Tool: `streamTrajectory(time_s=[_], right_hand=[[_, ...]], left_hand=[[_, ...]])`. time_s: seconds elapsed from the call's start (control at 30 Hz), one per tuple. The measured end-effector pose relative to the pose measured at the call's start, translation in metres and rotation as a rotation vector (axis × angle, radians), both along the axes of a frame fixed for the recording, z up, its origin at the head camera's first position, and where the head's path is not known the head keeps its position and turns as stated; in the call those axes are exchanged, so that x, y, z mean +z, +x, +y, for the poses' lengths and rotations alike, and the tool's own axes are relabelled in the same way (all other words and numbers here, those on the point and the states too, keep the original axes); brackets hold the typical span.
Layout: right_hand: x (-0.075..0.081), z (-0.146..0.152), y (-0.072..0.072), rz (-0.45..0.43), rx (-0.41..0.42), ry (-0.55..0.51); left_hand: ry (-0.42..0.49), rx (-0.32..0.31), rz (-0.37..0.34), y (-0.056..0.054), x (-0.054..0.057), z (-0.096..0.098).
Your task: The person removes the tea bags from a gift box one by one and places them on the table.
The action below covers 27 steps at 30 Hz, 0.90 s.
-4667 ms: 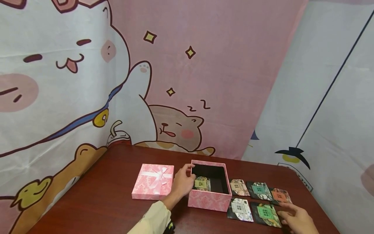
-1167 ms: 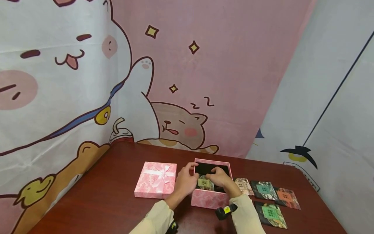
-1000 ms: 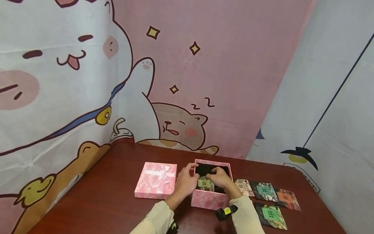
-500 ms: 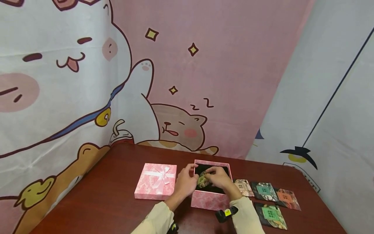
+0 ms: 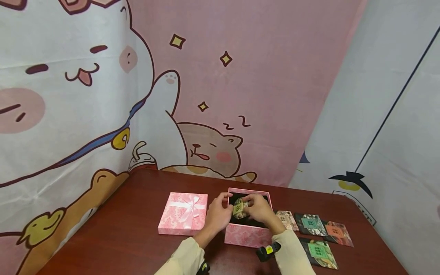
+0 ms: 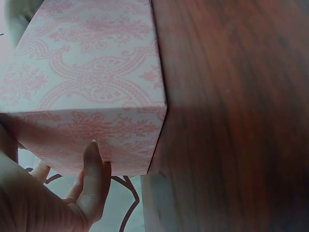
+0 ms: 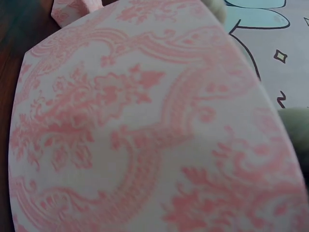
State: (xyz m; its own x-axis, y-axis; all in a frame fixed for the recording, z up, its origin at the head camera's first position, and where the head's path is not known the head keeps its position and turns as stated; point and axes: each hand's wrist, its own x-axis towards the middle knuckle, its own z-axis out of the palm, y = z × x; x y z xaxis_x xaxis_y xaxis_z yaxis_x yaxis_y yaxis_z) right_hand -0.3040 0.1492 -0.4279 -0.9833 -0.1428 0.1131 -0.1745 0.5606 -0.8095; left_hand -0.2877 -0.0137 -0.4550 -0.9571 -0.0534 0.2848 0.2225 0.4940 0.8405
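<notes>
In the head view a pink patterned box (image 5: pixel 247 235) with a dark inside stands on the table. My left hand (image 5: pixel 219 214) grips its left wall near the rim. The left wrist view shows several fingers of that hand against the outer wall. My right hand (image 5: pixel 258 209) reaches inside and pinches a flat square packet (image 5: pixel 238 208) with a yellow-green label. This packet is tilted, its right side covered by my fingers. The right wrist view is filled by the box's front wall (image 7: pixel 120 121), which hides the right hand.
Left of the box lies its pink lid (image 5: pixel 183 214) with a ribbon bow. To the right lie flat packets: a beige one (image 5: pixel 288 219), a teal one (image 5: pixel 311 223), an orange one (image 5: pixel 338 233) and a green one (image 5: pixel 317 252). A printed cloth (image 5: pixel 268 95) hangs behind the table (image 5: pixel 113 240).
My right hand has gone from the packets on the right into the box. A white packet is gone from the table. The yellow-green packet has been raised and tilted; my left hand stays at the box.
</notes>
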Motion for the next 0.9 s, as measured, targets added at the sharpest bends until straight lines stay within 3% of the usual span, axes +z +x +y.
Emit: streamTrajectory(time_s=[0.23, 0.5, 0.9], right_hand=[[0.012, 0.01, 0.01, 0.039, 0.022, -0.034], [0.026, 0.03, 0.017, 0.043, 0.036, -0.153], [0.041, 0.079, 0.037, -0.036, 0.027, -0.206]], left_hand=[[0.006, 0.001, 0.001, 0.0, -0.001, 0.001], [0.007, 0.011, 0.001, -0.002, 0.0, 0.001], [0.005, -0.01, 0.008, 0.0, 0.001, 0.0]])
